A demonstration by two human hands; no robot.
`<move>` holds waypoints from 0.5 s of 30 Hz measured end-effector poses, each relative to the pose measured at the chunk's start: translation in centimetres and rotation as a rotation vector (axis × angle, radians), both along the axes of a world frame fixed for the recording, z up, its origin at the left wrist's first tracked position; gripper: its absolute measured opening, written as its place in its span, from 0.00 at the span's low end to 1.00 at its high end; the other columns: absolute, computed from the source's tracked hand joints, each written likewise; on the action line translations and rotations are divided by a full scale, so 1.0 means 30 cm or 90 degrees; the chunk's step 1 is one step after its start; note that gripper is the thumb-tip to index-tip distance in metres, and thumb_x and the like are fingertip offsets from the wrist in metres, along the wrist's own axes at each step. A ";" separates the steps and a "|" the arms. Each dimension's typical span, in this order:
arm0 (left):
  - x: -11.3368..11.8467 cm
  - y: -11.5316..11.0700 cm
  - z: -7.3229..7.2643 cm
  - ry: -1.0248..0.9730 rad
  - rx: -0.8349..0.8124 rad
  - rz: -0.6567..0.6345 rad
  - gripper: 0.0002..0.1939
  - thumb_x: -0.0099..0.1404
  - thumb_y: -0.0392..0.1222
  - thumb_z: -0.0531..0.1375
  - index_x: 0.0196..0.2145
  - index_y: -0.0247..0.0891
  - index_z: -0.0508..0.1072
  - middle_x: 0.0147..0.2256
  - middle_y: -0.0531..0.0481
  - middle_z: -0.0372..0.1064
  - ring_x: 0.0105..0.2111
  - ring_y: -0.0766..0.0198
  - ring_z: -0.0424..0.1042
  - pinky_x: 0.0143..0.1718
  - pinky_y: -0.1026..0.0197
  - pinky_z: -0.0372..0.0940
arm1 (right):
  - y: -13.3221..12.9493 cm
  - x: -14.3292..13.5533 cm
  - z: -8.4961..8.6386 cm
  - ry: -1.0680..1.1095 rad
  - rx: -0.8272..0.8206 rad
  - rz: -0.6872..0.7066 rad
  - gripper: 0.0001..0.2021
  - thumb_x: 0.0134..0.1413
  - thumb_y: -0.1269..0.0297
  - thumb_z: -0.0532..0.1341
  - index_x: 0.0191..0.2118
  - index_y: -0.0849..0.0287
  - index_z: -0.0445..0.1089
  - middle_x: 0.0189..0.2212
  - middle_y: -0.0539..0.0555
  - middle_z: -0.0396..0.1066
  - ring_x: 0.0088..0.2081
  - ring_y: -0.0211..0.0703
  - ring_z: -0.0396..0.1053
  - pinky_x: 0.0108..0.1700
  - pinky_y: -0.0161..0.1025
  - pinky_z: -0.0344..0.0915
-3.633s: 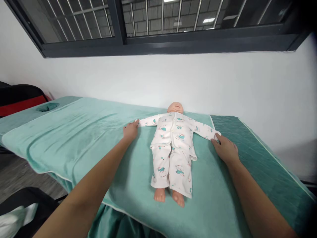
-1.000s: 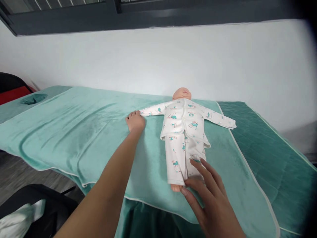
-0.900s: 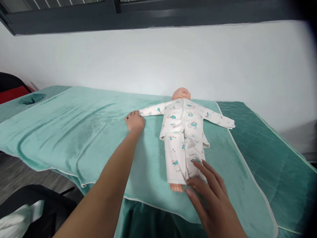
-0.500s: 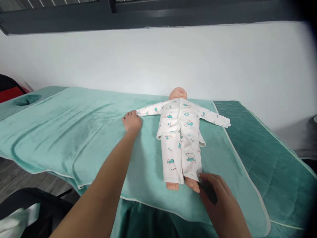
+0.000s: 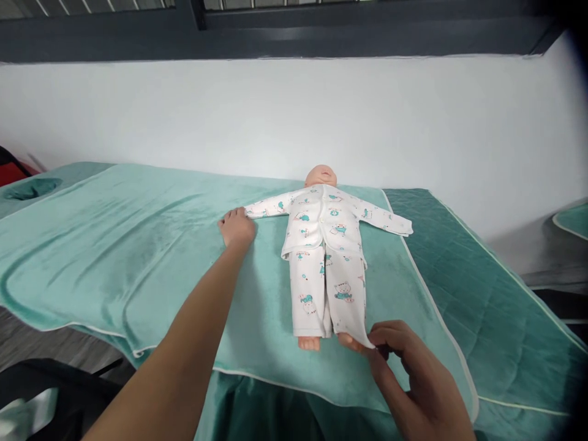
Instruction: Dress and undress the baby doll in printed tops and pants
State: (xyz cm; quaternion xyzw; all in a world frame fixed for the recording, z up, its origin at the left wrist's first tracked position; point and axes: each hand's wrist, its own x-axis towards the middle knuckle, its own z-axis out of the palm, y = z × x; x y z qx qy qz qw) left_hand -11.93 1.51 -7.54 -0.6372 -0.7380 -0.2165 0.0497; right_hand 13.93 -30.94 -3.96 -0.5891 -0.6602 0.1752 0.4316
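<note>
A baby doll (image 5: 320, 175) lies on its back, dressed in a white printed pajama top (image 5: 321, 220) with both sleeves spread. My right hand (image 5: 413, 373) pinches the hem of the matching pajama trousers (image 5: 346, 294) between thumb and fingertips, drawing one corner of the leg outward. Bare doll feet (image 5: 309, 343) stick out below both trouser legs. At the cuff of the left-hand sleeve, my left hand (image 5: 237, 228) rests on the light green blanket (image 5: 184, 245), its fingers spread and palm down. The doll's hands cannot be seen.
Under the blanket is a darker green quilted bed cover (image 5: 500, 318). A white wall (image 5: 275, 116) runs behind the bed, with a dark window frame (image 5: 321, 40) above. At lower left stands a black chair or bag (image 5: 68, 386) with a pale item on it.
My right hand has pinched the trouser hem and pulled its corner outward and down over part of the foot. My left hand stays by the sleeve cuff. The view has shifted slightly.
</note>
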 end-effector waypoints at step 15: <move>-0.006 0.001 -0.007 0.017 -0.012 0.003 0.21 0.66 0.34 0.46 0.53 0.40 0.70 0.57 0.39 0.68 0.60 0.50 0.62 0.55 0.46 0.56 | 0.001 0.065 -0.109 -0.117 -0.007 0.024 0.05 0.64 0.62 0.57 0.43 0.52 0.69 0.41 0.53 0.72 0.41 0.42 0.73 0.40 0.35 0.72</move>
